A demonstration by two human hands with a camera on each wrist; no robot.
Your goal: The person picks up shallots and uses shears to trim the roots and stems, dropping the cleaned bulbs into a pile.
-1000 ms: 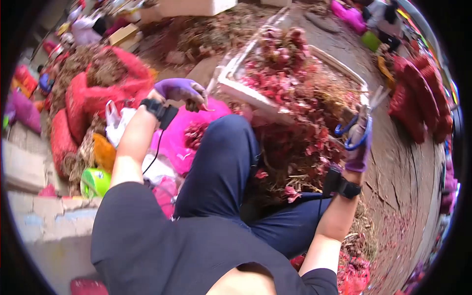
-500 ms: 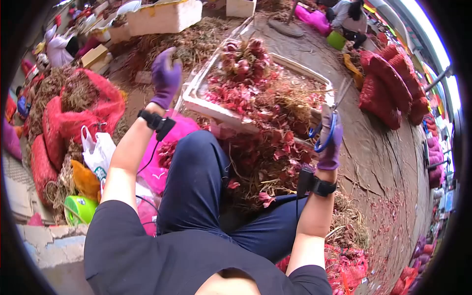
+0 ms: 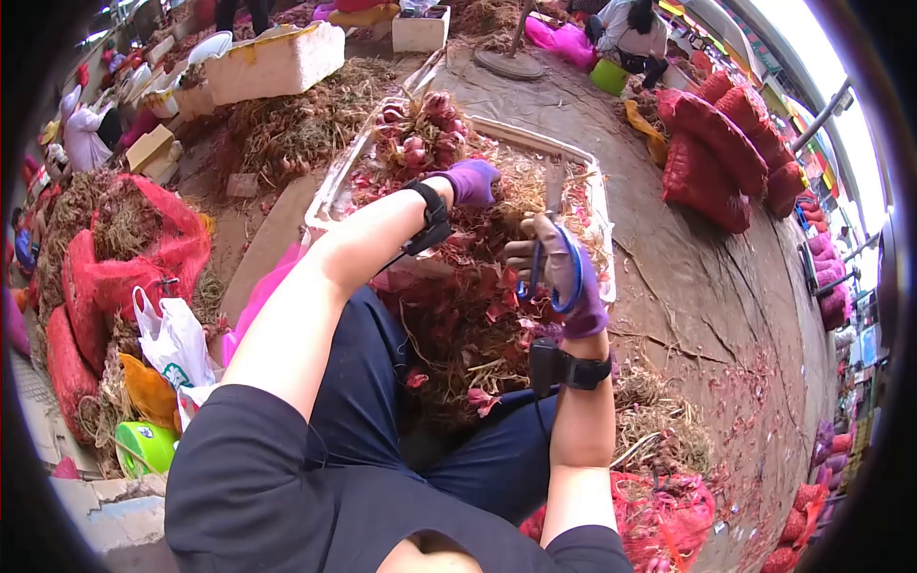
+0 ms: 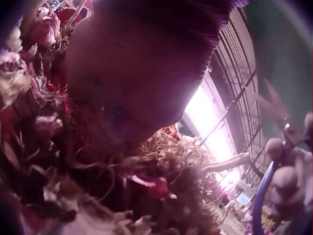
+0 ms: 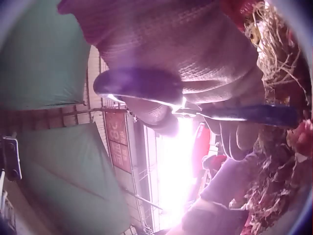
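Green print on the white plastic bag [image 3: 179, 342] is unreadable. Your purple-gloved left hand [image 3: 473, 181], earlier raised beside the white foam box [image 3: 322, 202], now reaches over it near the red bulbs [image 3: 414, 153], fingers unclear; your purple-gloved right hand [image 3: 569, 277] grips blue-handled scissors [image 3: 554, 188].

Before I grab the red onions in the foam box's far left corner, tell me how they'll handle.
The red onions look round and firm, so they'd likely roll if pushed loose. Their skins may flake when gripped: papery red scraps lie in the foam box.
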